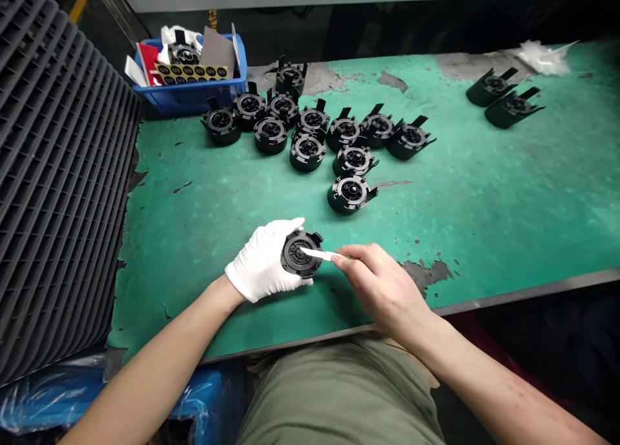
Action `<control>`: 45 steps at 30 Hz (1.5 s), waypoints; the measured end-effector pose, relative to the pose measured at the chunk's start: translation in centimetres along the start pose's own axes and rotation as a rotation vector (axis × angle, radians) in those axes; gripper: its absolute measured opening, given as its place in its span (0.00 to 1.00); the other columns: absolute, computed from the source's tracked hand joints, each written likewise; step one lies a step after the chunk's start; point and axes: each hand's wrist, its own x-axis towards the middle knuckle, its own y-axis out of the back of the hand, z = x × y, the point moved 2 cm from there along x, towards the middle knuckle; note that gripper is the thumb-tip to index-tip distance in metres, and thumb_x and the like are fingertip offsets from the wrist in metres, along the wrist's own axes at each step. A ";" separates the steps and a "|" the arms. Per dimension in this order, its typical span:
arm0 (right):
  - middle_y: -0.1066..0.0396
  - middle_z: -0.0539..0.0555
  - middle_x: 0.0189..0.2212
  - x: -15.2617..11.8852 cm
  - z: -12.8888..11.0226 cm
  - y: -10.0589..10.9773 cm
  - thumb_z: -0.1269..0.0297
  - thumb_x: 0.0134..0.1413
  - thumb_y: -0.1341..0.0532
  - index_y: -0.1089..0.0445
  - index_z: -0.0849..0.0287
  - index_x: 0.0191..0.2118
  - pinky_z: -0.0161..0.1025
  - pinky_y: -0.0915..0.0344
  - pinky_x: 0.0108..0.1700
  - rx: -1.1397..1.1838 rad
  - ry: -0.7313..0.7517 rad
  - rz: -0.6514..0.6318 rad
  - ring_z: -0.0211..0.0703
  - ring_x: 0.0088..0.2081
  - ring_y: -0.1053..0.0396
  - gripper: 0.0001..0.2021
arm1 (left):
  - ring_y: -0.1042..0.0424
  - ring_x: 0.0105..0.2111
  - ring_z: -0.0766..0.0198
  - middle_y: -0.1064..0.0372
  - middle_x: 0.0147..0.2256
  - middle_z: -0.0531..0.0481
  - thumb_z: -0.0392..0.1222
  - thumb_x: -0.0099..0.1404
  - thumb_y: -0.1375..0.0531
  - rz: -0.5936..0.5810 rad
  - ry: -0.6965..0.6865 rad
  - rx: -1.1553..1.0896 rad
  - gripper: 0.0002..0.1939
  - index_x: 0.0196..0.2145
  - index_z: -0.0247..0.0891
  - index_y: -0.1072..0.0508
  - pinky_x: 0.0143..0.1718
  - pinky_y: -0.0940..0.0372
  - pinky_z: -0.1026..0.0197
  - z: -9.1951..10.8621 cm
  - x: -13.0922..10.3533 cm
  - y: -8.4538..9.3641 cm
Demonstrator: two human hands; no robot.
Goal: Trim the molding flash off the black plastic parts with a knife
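My left hand (264, 261), in a white glove, is wrapped round a round black plastic part (301, 264) with raised tabs on its rim and ring-shaped ridges on its face. Bare and closed in a pinch, my right hand (382, 287) grips a slim white blade-like tool (317, 254). The tool's pointed tip lies over the middle of the part's face; whether it touches is too small to tell. Beyond my hands stands the nearest of several similar black parts (349, 194), upright with its ringed face up.
More black parts (308, 151) form a loose group behind my hands, and two (514, 109) stand at the far right. A blue bin (194, 99) holds stickers and cards. Stacked dark grey trays (58, 193) rise at the left. The green tabletop (484, 219) is worn in patches.
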 end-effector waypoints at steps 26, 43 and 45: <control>0.23 0.55 0.46 0.0 0.4 -0.2 0.70 0.74 0.42 0.34 0.54 0.60 0.39 0.26 0.44 0.294 -0.177 -0.011 0.42 0.43 0.22 0.14 | 0.23 0.57 0.38 0.26 0.58 0.32 0.64 0.48 0.20 0.044 -0.067 0.012 0.62 0.70 0.35 0.40 0.60 0.26 0.42 -0.2 -0.2 0.1; 0.27 0.53 0.39 1.6 1.3 -0.3 0.64 0.77 0.43 0.31 0.58 0.55 0.37 0.34 0.36 0.090 0.009 -0.128 0.41 0.36 0.28 0.08 | 0.22 0.57 0.39 0.25 0.58 0.32 0.60 0.51 0.22 -0.015 -0.107 -0.014 0.55 0.68 0.33 0.37 0.60 0.26 0.43 0.1 0.1 0.3; 0.27 0.52 0.39 1.7 1.2 -0.2 0.63 0.77 0.43 0.31 0.59 0.54 0.37 0.35 0.35 0.085 0.007 -0.127 0.40 0.35 0.28 0.08 | 0.22 0.57 0.39 0.25 0.58 0.32 0.59 0.51 0.22 -0.013 -0.107 -0.013 0.55 0.68 0.34 0.37 0.61 0.26 0.43 0.1 0.1 0.3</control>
